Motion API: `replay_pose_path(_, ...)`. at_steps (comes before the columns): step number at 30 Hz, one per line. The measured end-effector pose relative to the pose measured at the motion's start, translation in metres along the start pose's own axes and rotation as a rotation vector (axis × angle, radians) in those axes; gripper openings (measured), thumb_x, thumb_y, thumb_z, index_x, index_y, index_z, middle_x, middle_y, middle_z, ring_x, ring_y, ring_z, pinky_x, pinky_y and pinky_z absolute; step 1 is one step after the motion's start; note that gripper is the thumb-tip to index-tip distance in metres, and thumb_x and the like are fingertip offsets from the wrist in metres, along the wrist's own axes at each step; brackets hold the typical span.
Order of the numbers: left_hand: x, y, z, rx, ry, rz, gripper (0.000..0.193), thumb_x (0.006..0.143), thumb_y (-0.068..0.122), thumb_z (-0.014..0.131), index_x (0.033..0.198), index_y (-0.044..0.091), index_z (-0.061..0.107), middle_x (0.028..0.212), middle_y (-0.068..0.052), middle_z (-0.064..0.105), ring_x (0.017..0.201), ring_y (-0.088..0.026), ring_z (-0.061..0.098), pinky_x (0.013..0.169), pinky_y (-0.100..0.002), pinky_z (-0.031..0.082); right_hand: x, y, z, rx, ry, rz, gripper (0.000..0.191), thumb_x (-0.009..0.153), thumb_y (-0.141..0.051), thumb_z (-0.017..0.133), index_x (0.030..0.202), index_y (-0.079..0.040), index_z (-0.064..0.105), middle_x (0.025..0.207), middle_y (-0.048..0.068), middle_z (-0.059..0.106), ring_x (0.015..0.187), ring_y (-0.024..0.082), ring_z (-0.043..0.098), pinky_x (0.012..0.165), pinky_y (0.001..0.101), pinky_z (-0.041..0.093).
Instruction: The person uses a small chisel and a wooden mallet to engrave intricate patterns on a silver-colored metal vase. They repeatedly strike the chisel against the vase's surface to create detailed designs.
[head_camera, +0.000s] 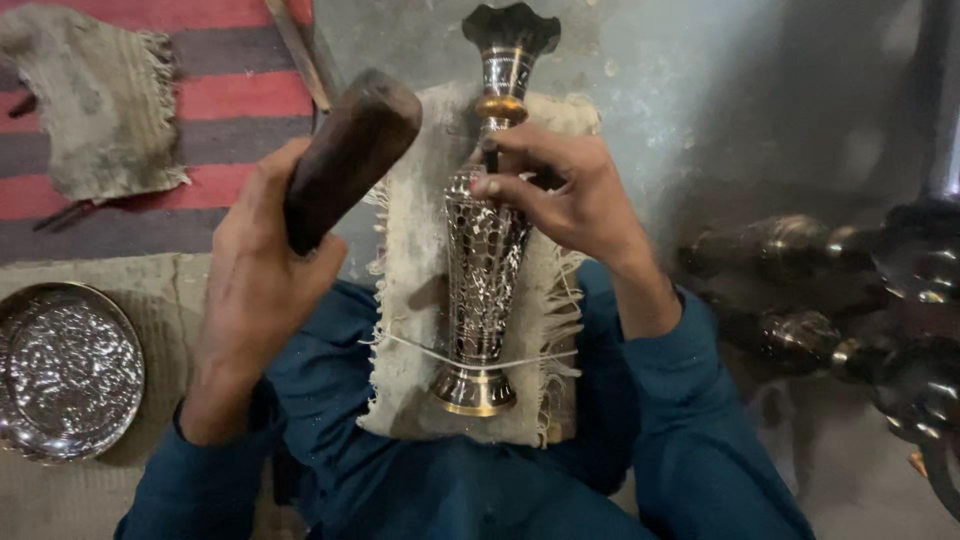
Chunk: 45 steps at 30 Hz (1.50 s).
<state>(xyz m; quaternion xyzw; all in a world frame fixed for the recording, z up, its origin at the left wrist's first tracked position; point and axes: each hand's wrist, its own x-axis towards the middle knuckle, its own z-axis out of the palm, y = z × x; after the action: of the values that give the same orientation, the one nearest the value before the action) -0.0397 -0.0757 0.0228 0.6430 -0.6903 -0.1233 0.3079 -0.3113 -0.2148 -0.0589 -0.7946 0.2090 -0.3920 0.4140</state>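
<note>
We grip a dark wooden mallet (345, 160) in our clenched left hand (255, 285), raised at left. Our right hand (575, 195) pinches a small punch against the brass vase (485, 250), which lies on a burlap pad (410, 330) in the near middle, tied with string. The vase looks rigid, heavy and slick; steadying it by the narrow neck seems safest. More vases (850, 290) lie at right.

A person's left hand (255, 290) grips a dark wooden mallet (345, 160) raised above an engraved metal vase (485, 250), which lies on a burlap pad (410, 340) across the lap, bound by a white string (410, 345). The right hand (565, 190) pinches a small tool against the vase's neck. A hammered metal plate (65, 370) sits at left, more vases (800, 250) at right.
</note>
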Motion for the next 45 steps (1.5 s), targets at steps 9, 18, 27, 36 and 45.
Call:
replay_pose_path(9, 0.009, 0.006, -0.002, 0.078, -0.022, 0.005, 0.067, 0.092, 0.003, 0.071, 0.149, 0.014, 0.037, 0.098, -0.012, 0.065, 0.086, -0.030, 0.072, 0.076, -0.045, 0.061, -0.001, -0.006, -0.002, -0.029, -0.022, -0.028, 0.033, 0.097, -0.008, 0.080, 0.128, -0.009, 0.070, 0.104, 0.009, 0.079, 0.089, 0.016, 0.079, 0.076, 0.0273, 0.069)
replay_pose_path(18, 0.020, 0.021, -0.011, 0.399, 0.020, 0.170, 0.058, 0.093, 0.004, 0.074, 0.144, 0.016, 0.048, 0.097, -0.013, 0.060, 0.086, -0.031, 0.064, 0.087, -0.050, 0.053, 0.003, -0.008, -0.002, -0.030, -0.035, -0.052, 0.033, 0.099, -0.002, 0.076, 0.131, -0.006, 0.068, 0.109, 0.009, 0.078, 0.093, 0.017, 0.080, 0.081, 0.0278, 0.070)
replay_pose_path(27, 0.021, 0.018, -0.006, 0.234, 0.028, 0.092, 0.057, 0.092, 0.004, 0.070, 0.142, 0.016, 0.047, 0.104, -0.015, 0.060, 0.091, -0.032, 0.062, 0.084, -0.049, 0.051, 0.002, -0.008, 0.000, -0.019, -0.012, -0.007, 0.031, 0.095, -0.003, 0.077, 0.126, -0.003, 0.070, 0.109, 0.011, 0.078, 0.090, 0.018, 0.079, 0.076, 0.0275, 0.068)
replay_pose_path(36, 0.023, 0.006, 0.000, 0.444, 0.039, 0.169, 0.051, 0.100, 0.007, 0.073, 0.143, 0.019, 0.047, 0.101, -0.013, 0.062, 0.090, -0.032, 0.064, 0.084, -0.050, 0.055, 0.002, 0.000, 0.000, 0.057, -0.055, 0.016, 0.029, 0.101, 0.000, 0.069, 0.130, -0.005, 0.068, 0.109, 0.010, 0.078, 0.096, 0.019, 0.081, 0.082, 0.0282, 0.071)
replay_pose_path(45, 0.020, 0.009, -0.001, 0.199, 0.055, 0.151, 0.060, 0.093, 0.002, 0.070, 0.145, 0.018, 0.046, 0.106, -0.013, 0.060, 0.097, -0.028, 0.063, 0.085, -0.044, 0.050, 0.002, -0.003, -0.002, 0.005, -0.044, -0.017, 0.034, 0.096, 0.002, 0.072, 0.129, -0.004, 0.067, 0.114, 0.013, 0.077, 0.095, 0.021, 0.080, 0.077, 0.0285, 0.069)
